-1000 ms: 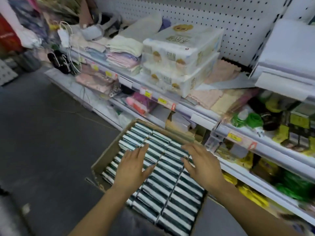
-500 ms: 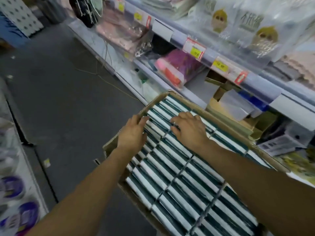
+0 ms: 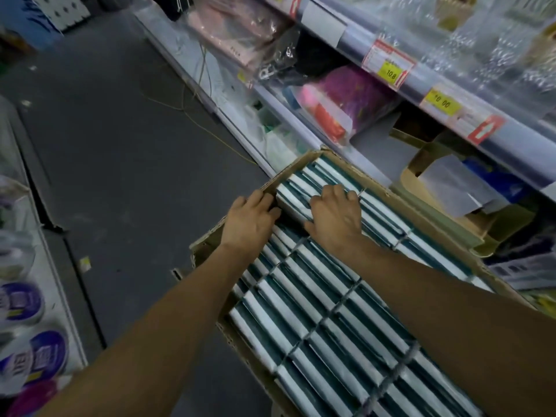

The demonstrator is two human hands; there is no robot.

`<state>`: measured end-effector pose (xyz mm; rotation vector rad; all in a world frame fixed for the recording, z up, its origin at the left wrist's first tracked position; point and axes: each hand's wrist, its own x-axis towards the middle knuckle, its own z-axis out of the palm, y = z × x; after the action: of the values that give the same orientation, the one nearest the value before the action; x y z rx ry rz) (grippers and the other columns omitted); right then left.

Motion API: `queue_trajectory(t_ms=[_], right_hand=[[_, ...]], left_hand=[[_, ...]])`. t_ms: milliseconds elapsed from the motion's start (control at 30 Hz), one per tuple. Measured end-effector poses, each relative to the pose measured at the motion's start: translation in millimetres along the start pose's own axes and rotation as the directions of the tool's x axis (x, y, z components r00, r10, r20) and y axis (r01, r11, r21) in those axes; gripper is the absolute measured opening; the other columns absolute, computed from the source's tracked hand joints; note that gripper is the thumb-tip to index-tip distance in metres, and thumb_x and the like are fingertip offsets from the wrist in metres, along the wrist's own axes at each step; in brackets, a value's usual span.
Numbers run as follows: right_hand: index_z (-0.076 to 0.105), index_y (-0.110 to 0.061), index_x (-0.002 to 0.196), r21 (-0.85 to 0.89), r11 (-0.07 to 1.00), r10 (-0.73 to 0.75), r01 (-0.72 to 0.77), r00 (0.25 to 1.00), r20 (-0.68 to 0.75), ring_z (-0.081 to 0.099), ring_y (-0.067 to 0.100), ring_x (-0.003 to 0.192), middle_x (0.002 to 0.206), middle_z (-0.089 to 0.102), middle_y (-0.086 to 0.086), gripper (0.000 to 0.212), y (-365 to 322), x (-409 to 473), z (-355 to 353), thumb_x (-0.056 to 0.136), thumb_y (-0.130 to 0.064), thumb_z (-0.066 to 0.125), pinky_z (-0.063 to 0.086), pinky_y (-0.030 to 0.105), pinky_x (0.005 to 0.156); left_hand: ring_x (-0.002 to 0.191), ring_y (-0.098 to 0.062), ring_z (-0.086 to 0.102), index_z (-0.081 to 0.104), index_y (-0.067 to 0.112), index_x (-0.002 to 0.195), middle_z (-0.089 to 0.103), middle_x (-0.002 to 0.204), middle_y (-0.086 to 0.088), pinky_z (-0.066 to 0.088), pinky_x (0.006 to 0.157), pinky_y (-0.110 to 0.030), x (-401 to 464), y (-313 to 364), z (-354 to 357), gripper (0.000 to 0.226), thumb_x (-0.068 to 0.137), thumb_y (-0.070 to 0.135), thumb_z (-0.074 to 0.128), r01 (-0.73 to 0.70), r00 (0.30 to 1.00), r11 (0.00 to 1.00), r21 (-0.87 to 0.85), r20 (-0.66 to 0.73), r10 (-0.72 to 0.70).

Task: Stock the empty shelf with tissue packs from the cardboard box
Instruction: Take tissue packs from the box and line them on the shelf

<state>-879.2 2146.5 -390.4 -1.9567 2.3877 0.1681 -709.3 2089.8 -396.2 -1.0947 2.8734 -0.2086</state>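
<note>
Gripping teal-and-white tissue packs (image 3: 293, 203), left hand (image 3: 248, 219) and right hand (image 3: 335, 216) curl closed

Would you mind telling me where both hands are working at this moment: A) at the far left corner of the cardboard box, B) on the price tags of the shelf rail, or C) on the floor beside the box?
A: the left hand and right hand dig into the tissue packs at the far left corner of the cardboard box.
</note>
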Motion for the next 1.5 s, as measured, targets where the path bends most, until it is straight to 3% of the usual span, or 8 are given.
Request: queue_trajectory(t_ms=[333,500,633,767,967,1100,1367,1500], right_hand=[[0.061,-0.02,0.106,0.595,0.788,0.262,-0.161,0.961,-0.085,0.059,0.026,0.093,0.108,0.062,0.002,0.025,15,-30,-56,0.085,-0.034,0.063,0.045,0.034,0.068],[0.056,-0.021,0.11,0.672,0.74,0.292,-0.034,0.916,-0.275,0.06,0.026,0.067,0.072,0.057,-0.005,0.021,41,-82,-110,0.093,-0.033,0.057,0.047,0.04,0.057],[0.056,-0.02,0.116,0.674,0.723,0.225,0.155,0.869,-0.441,0.058,0.011,0.085,0.112,0.056,-0.008,0.024,57,-134,-146,0.093,-0.019,0.061,0.05,0.032,0.068],[0.054,-0.019,0.116,0.57,0.783,0.13,0.248,0.831,-0.54,0.054,0.014,0.105,0.14,0.039,-0.004,0.033,81,-179,-173,0.087,-0.005,0.06,0.057,0.044,0.066],[0.049,-0.021,0.117,0.624,0.728,0.223,0.283,0.764,-0.606,0.047,0.006,0.121,0.141,0.034,0.001,0.048,116,-225,-234,0.079,-0.013,0.077,0.05,0.026,0.09],[0.039,-0.029,0.13,0.961,0.223,0.609,0.166,0.746,-0.27,0.057,0.003,0.108,0.127,0.05,-0.008,0.076,138,-258,-283,0.068,-0.045,0.08,0.052,0.022,0.085],[0.066,-0.011,0.092,0.893,-0.33,0.658,0.307,0.753,-0.016,0.061,0.011,0.07,0.072,0.068,-0.004,0.025,223,-311,-357,0.076,-0.028,0.074,0.045,0.024,0.06],[0.066,-0.016,0.101,0.87,-0.324,0.728,0.37,0.686,-0.021,0.064,0.007,0.07,0.085,0.071,-0.004,0.013,284,-342,-380,0.088,-0.018,0.068,0.047,0.022,0.06]], left_hand=[[0.08,-0.023,0.054,0.054,0.019,0.099,0.061,0.083,0.002,0.03,0.075,-0.034,-42,-18,-52,0.019,0.089,0.033,0.06,0.238,0.971,0.927,-0.291,0.083,-0.224],[0.072,-0.019,0.058,0.044,0.024,0.109,0.06,0.085,0.001,0.05,0.065,-0.038,-64,-3,-114,0.022,0.094,0.033,0.057,0.484,0.856,0.411,-0.772,0.322,-0.404],[0.079,-0.029,0.068,0.056,0.034,0.126,0.063,0.107,-0.003,0.06,0.057,-0.04,-69,24,-172,0.032,0.101,0.015,0.052,0.414,0.843,-0.097,-0.905,0.421,-0.335],[0.08,-0.031,0.07,0.073,0.025,0.107,0.068,0.114,-0.012,0.06,0.055,-0.037,-56,50,-237,0.023,0.1,0.024,0.051,0.456,0.83,-0.338,-0.824,0.53,-0.172],[0.112,-0.025,0.063,0.068,0.028,0.116,0.06,0.123,0.009,0.061,0.068,-0.04,-35,94,-310,0.046,0.077,0.05,0.076,0.313,0.933,-0.306,-0.899,0.351,-0.075],[0.092,-0.032,0.072,0.064,0.021,0.12,0.064,0.122,0.0,0.061,0.074,-0.042,-14,128,-356,0.038,0.086,0.036,0.072,0.201,0.973,-0.279,-0.939,0.225,-0.057],[0.087,-0.019,0.073,0.06,0.015,0.114,0.064,0.109,-0.007,0.059,0.084,-0.047,13,245,-452,0.026,0.093,0.029,0.065,-0.112,0.992,-0.242,-0.964,-0.122,0.029],[0.095,-0.02,0.07,0.061,0.026,0.114,0.062,0.112,-0.001,0.059,0.084,-0.046,30,315,-488,0.025,0.092,0.039,0.063,-0.188,0.978,-0.213,-0.959,-0.202,0.043]])
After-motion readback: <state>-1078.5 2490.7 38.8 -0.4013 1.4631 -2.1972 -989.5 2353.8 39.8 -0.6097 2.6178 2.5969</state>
